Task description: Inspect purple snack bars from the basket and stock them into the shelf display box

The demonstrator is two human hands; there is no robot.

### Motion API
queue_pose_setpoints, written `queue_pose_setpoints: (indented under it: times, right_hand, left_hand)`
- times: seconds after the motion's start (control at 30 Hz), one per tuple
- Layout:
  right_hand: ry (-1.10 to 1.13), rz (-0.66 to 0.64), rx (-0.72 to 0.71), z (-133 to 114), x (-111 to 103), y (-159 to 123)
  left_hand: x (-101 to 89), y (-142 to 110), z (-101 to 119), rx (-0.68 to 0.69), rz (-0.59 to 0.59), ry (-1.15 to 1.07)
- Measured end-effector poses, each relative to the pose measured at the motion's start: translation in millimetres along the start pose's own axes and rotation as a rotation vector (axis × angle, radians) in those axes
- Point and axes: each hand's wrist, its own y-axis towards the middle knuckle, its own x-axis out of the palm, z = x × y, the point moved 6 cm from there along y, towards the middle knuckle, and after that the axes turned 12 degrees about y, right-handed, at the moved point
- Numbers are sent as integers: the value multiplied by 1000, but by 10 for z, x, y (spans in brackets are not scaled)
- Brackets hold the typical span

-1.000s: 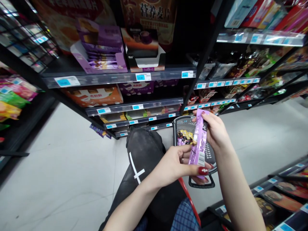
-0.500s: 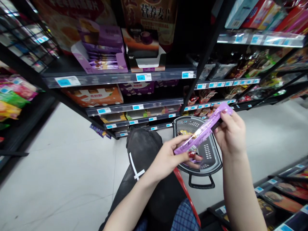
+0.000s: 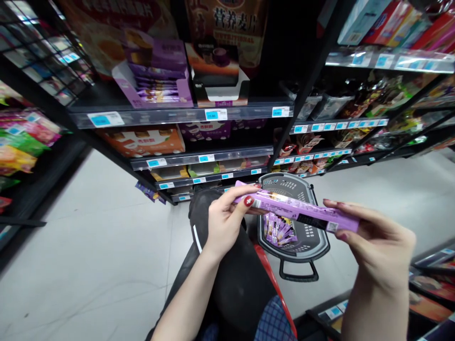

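A long purple stick packet (image 3: 287, 208) is stretched level between my two hands, above a dark shopping basket. My left hand (image 3: 227, 215) pinches its left end between thumb and fingers. The right end is gripped by my right hand (image 3: 377, 237), thumb below and fingers above. Small print, a barcode and a black panel face me on the wrapper. Under it, the basket (image 3: 313, 246) stands on the floor with its handle down toward me. Several purple stick packets (image 3: 279, 229) lie heaped inside, beside something yellow that is partly covered.
On the shelf ahead sit an open purple carton (image 3: 156, 80) of similar sticks and a black-and-orange carton (image 3: 218, 71). An orange box (image 3: 142, 141) is one shelf lower. My dark-clad knee (image 3: 209, 208) is left of the basket. More shelving (image 3: 334, 310) borders the lower right.
The packet has turned from slanting up to the right to nearly level, showing its printed side. My right hand has moved down and right; my left hand has moved up and left.
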Motion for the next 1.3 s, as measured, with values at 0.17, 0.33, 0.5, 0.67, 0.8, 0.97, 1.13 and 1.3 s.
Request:
queue_pose_setpoints:
  times: [0.17, 0.33, 0.5, 0.67, 0.8, 0.97, 1.13, 1.3]
  right_hand:
    - [-51, 3, 17, -41, 26, -42]
    - [-93, 156, 174, 79, -73, -69]
    - [-60, 125, 292, 133, -64, -39]
    - [-46, -34, 355, 163, 7, -29]
    - [-77, -69, 294, 175, -13, -41]
    - [-40, -139, 225, 170, 25, -56]
    - [-17, -163, 203, 133, 75, -54]
    - [-67, -228, 222, 140, 133, -41]
  left_hand:
    - [-71, 15, 68, 71, 58, 144]
    - [-84, 21, 99, 167, 35, 223]
    - [-76, 56, 147, 322, -221, 317]
    - [-46, 50, 220, 392, -401, 309]
    - [-10, 22, 215, 332, -453, 327]
    - [1, 11, 126, 136, -461, 211]
    - [30, 32, 35, -46, -438, 11]
    - [54, 49, -12, -120, -438, -47]
